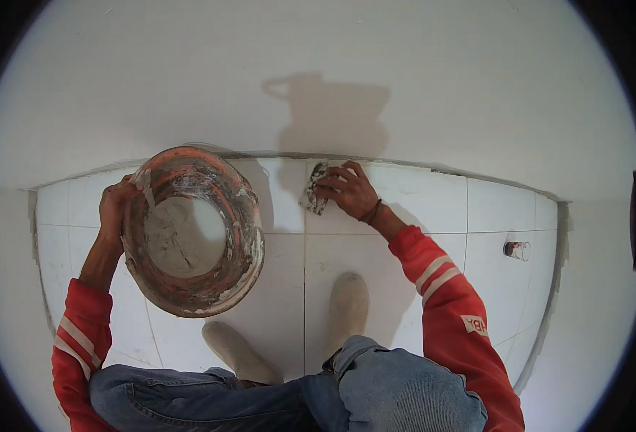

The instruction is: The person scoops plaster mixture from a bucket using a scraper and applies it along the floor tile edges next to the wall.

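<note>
On the left is a round orange bucket, crusted with dried grey and white smears. Grey paste lies in its bottom. My left hand is closed on the bucket's left rim, and the bucket's mouth faces up toward me. By the foot of the wall, my right hand grips a small flat piece, black and smeared with white, whose kind I cannot make out. That piece is held close over the white floor tiles, near a tile joint; whether it touches them I cannot tell.
A pale wall rises ahead, with a rough grey gap along its base. Side walls close in left and right. A small glass with something dark red in it is on the tiles at the right. My boots stand below my hands.
</note>
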The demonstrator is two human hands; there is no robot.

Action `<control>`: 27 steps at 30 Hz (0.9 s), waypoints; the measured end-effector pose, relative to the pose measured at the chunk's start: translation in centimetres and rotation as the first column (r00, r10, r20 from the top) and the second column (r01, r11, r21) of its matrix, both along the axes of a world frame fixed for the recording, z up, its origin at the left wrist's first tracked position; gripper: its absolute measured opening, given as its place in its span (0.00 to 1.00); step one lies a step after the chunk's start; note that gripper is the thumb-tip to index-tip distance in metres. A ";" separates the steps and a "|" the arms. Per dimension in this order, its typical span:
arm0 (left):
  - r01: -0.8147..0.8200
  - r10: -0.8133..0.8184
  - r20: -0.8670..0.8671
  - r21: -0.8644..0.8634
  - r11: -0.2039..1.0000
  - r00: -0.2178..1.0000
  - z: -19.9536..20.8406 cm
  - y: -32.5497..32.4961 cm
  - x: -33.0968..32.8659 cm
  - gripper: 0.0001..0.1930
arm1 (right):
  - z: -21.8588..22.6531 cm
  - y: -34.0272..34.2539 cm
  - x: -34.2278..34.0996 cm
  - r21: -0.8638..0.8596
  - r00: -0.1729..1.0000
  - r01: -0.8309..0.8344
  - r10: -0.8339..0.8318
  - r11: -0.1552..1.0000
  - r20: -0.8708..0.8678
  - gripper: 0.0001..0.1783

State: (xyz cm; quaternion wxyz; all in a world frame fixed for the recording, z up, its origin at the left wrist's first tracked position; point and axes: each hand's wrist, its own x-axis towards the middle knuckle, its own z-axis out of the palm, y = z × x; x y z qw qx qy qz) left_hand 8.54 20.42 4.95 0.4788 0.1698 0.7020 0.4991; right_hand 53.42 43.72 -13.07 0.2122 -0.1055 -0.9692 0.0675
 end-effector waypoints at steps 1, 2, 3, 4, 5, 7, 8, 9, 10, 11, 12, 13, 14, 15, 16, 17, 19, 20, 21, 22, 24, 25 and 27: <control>-0.003 0.003 -0.001 0.015 1.000 1.000 0.6 -0.2 0.0 0.25 | 0.6 0.9 -0.4 0.038 0.998 -0.017 0.015 0.999 0.062 0.15; -0.010 0.010 -0.006 0.008 1.000 1.000 0.6 -0.1 0.0 0.24 | 0.5 1.2 -0.6 0.030 0.998 -0.018 0.016 0.999 0.062 0.15; -0.016 0.016 -0.009 0.002 1.000 1.000 0.6 0.1 0.1 0.24 | 0.5 1.4 -0.6 0.048 0.996 -0.014 0.010 0.999 0.093 0.15; -0.014 0.014 -0.007 -0.002 1.000 1.000 0.4 0.1 -0.2 0.24 | 0.6 1.6 -0.5 0.067 0.992 -0.010 0.002 0.998 0.125 0.15; -0.003 0.003 0.001 -0.014 1.000 1.000 0.3 0.0 -0.6 0.24 | 0.5 1.5 -0.2 0.061 0.992 -0.008 0.000 0.998 0.127 0.15; 0.012 -0.012 0.011 -0.028 1.000 1.000 0.3 0.0 -0.8 0.24 | 0.8 1.3 0.7 0.038 0.989 0.046 -0.051 0.998 0.141 0.16; -0.001 0.001 0.025 -0.024 1.000 1.000 0.5 0.0 -0.5 0.24 | 0.6 1.3 1.6 0.037 0.988 0.052 -0.057 0.998 0.147 0.16; -0.014 0.014 0.038 -0.020 1.000 0.999 0.6 0.1 -0.3 0.24 | 0.6 1.5 2.6 0.054 0.984 0.075 -0.083 0.996 0.159 0.16; -0.008 0.009 0.042 -0.019 1.000 0.999 0.2 0.1 -0.4 0.24 | 0.7 1.7 3.7 0.073 0.979 0.097 -0.109 0.993 0.171 0.16; -0.014 0.013 0.055 0.003 1.000 0.998 -0.2 -0.2 -0.9 0.23 | 0.9 1.8 4.5 0.072 0.979 0.099 -0.110 0.992 0.170 0.16; -0.019 0.018 0.070 0.023 1.000 0.997 -0.4 -0.3 -1.0 0.23 | 1.1 2.1 5.5 0.072 0.976 0.113 -0.124 0.991 0.179 0.16; -0.018 0.017 0.069 0.021 1.000 0.997 -0.2 -0.4 -1.0 0.23 | 1.3 2.3 6.4 0.073 0.973 0.126 -0.137 0.989 0.188 0.15; -0.001 0.001 0.036 -0.001 1.000 0.999 -0.3 -0.2 -0.8 0.22 | 1.6 2.7 7.8 0.076 0.970 0.128 -0.141 0.989 0.198 0.15; 0.012 -0.013 -0.003 -0.025 1.000 1.000 -0.3 -0.2 -0.6 0.22 | 1.9 3.0 8.9 0.102 0.963 0.141 -0.161 0.985 0.218 0.16; 0.014 -0.014 0.001 -0.026 1.000 1.000 -0.6 -0.3 -0.6 0.22 | 2.3 3.3 10.0 0.127 0.955 0.153 -0.180 0.980 0.238 0.16; 0.008 -0.008 0.028 0.001 1.000 1.000 -1.0 -0.4 -0.8 0.22 | 2.7 3.5 11.1 0.112 0.950 0.164 -0.188 0.980 0.248 0.18; 0.001 -0.002 0.052 0.024 1.000 0.999 -1.0 -0.8 -1.4 0.22 | 3.2 3.8 13.1 0.120 0.939 0.189 -0.215 0.975 0.269 0.18; -0.002 0.001 0.053 0.020 1.000 0.999 -1.0 -1.0 -1.7 0.22 | 3.4 4.0 14.1 0.133 0.926 0.212 -0.243 0.968 0.288 0.19; -0.004 0.003 0.059 0.018 1.000 0.998 -1.0 -1.0 -1.7 0.22 | 3.4 4.3 15.5 0.162 0.923 0.228 -0.266 0.960 0.280 0.20; -0.002 0.001 0.062 0.020 1.000 0.998 -1.0 -0.8 -1.7 0.22 | 3.4 4.5 16.8 0.164 0.921 0.229 -0.268 0.960 0.282 0.20; 0.003 -0.002 0.051 -0.009 1.000 0.999 -0.4 -0.6 -1.4 0.22 | 3.4 4.6 19.2 0.176 0.891 0.308 -0.349 0.935 0.291 0.21; 0.004 -0.003 0.054 -0.009 1.000 0.999 -0.2 -0.6 -1.1 0.22 | 3.6 4.8 20.3 0.170 0.882 0.325 -0.363 0.930 0.300 0.20; 0.000 0.000 0.043 0.001 1.000 0.999 -0.2 -0.4 -0.7 0.23 | 4.1 5.2 22.5 0.188 0.866 0.347 -0.391 0.919 0.312 0.20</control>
